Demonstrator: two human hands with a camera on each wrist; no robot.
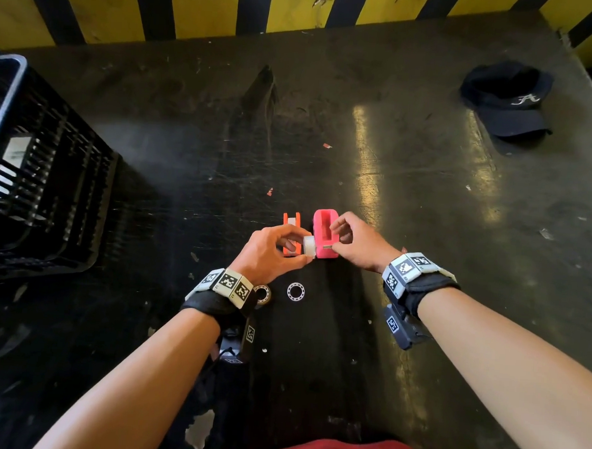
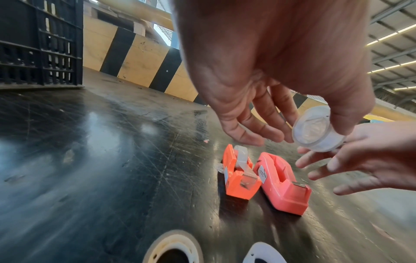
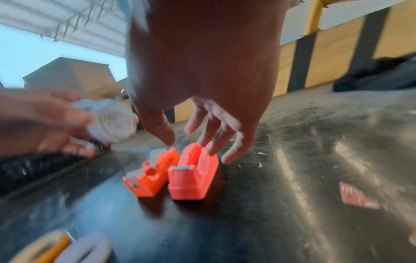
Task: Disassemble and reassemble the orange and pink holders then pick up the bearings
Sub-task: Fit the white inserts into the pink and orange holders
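Note:
The orange holder (image 1: 292,220) (image 2: 238,178) (image 3: 149,179) and the pink holder (image 1: 325,232) (image 2: 283,185) (image 3: 193,176) stand side by side on the dark table. A tape roll sits in the orange one; the pink one's slot is empty. My left hand (image 1: 295,246) pinches a white tape roll (image 1: 309,246) (image 2: 318,131) (image 3: 112,121) just above the pink holder's near end. My right hand (image 1: 347,235) hovers over the pink holder with relaxed fingers (image 3: 213,142), holding nothing. Two ring bearings (image 1: 262,293) (image 1: 296,291) lie flat near my left wrist.
A black slatted crate (image 1: 33,176) stands at the left. A dark cap (image 1: 508,98) lies at the far right. A yellow and black striped barrier (image 1: 196,6) runs along the back edge. Small red scraps (image 1: 270,191) (image 3: 360,197) lie on the table.

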